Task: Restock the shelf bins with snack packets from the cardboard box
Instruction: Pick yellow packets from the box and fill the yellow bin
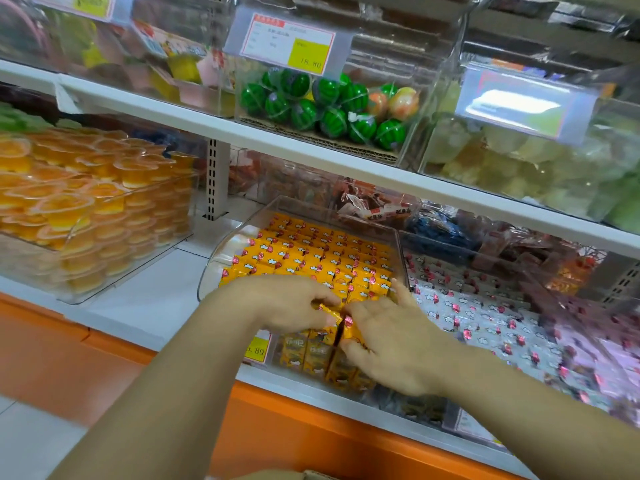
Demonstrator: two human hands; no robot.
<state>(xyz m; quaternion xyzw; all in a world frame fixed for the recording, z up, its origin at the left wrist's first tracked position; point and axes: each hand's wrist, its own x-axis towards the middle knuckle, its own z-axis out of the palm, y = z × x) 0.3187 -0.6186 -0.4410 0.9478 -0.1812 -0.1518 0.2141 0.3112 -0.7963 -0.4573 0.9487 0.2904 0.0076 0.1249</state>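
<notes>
A clear plastic bin [221, 258] on the lower shelf is packed with rows of yellow snack packets [322, 251]. Both my hands are at its front edge. My left hand [287, 303] curls its fingers round yellow packets at the front row. My right hand [388, 344] lies beside it with fingers spread, its thumb and fingers pressed on yellow packets [349, 332] between the two hands. A sliver of the cardboard box [311, 475] shows at the bottom edge.
Right of the yellow bin is a bin of pink-white packets [485, 317]. To the left stands a bin of orange jelly cups [86, 202]. The upper shelf holds watermelon-patterned balls [322, 105] and pale sweets [519, 168]. An orange shelf base [294, 420] runs below.
</notes>
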